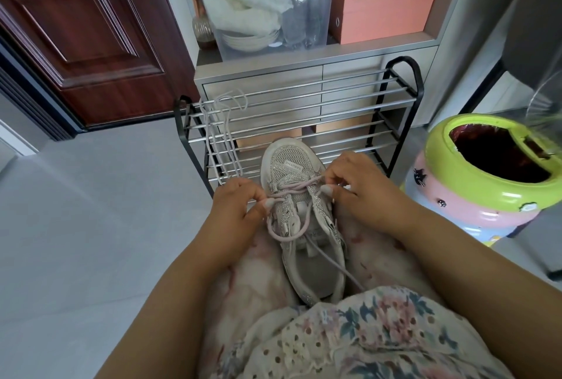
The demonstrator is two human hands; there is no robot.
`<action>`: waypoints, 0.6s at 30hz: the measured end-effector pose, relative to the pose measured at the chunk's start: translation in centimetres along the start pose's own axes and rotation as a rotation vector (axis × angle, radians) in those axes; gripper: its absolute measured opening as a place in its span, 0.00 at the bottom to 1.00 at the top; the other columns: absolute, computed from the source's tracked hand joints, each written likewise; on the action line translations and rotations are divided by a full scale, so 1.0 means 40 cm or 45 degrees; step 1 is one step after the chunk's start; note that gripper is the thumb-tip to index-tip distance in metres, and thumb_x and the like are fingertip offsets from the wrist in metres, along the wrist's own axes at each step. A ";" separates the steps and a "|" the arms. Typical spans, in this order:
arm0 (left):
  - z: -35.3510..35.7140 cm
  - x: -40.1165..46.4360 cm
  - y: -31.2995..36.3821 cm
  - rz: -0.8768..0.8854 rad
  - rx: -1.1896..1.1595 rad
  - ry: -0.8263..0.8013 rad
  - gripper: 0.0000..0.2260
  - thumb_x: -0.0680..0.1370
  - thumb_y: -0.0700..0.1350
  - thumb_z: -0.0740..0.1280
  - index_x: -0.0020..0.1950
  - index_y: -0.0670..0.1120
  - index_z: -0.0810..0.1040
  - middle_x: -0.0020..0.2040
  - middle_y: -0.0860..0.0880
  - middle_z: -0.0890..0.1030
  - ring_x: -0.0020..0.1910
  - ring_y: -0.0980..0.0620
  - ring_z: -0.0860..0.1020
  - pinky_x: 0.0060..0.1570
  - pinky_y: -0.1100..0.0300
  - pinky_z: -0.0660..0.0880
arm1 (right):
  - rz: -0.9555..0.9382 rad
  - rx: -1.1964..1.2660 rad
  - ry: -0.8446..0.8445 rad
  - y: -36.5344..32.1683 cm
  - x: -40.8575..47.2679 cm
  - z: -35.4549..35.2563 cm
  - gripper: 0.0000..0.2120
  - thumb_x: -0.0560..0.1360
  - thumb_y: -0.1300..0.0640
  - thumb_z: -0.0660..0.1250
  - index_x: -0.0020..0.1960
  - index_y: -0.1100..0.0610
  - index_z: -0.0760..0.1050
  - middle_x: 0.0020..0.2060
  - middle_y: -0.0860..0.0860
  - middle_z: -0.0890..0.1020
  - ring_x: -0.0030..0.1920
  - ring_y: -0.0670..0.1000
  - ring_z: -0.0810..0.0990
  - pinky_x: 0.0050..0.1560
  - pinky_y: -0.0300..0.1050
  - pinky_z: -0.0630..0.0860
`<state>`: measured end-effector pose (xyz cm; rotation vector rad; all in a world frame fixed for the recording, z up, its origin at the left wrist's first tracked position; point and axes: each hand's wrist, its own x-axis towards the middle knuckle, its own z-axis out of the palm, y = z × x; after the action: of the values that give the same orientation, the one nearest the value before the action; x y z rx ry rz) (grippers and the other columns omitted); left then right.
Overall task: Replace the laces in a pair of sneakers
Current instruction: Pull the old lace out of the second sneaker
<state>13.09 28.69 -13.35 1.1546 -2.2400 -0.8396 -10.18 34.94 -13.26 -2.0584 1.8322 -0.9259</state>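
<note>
The person's forearms are bare, with no sleeves, watch or rings showing, the left hand (235, 207) and right hand (357, 184) have long pale glittery nails, and the cream eyelet top (349, 336) is printed with pink and blue-grey flowers above pale, pink-blotched trousers (252, 284).

Sneaker (299, 217) on the lap (252, 284); spare laces (220, 135), apparently, across the shoe rack (349, 105).

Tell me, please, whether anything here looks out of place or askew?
A loose lace is draped over the bars of the shoe rack rather than threaded in a shoe. The sneaker in the lap is only partly laced, its lace slack, while the left hand and right hand pinch it.
</note>
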 end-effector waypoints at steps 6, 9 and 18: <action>-0.064 -0.010 -0.014 0.136 0.588 0.071 0.09 0.78 0.51 0.58 0.40 0.49 0.70 0.45 0.49 0.74 0.48 0.46 0.69 0.46 0.55 0.62 | 0.342 -0.051 0.430 0.053 0.000 -0.059 0.08 0.75 0.62 0.64 0.37 0.57 0.69 0.38 0.52 0.72 0.43 0.54 0.70 0.43 0.46 0.64; -0.126 -0.011 -0.012 -0.044 0.741 0.152 0.07 0.79 0.44 0.62 0.42 0.46 0.74 0.44 0.48 0.74 0.48 0.45 0.71 0.45 0.54 0.63 | 0.434 -0.067 0.447 0.067 -0.007 -0.062 0.08 0.74 0.62 0.64 0.37 0.58 0.69 0.36 0.51 0.72 0.43 0.54 0.70 0.40 0.43 0.60; -0.072 -0.029 0.060 -0.183 0.033 0.033 0.01 0.78 0.46 0.65 0.48 0.52 0.74 0.44 0.54 0.79 0.42 0.60 0.77 0.34 0.75 0.69 | -0.027 -0.001 0.108 -0.003 -0.004 -0.023 0.12 0.68 0.43 0.66 0.46 0.49 0.77 0.41 0.42 0.74 0.46 0.43 0.70 0.51 0.32 0.63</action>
<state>14.27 29.88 -9.80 1.3439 -2.1734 -0.8482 -10.63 35.33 -12.52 -2.0728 1.8555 -1.0337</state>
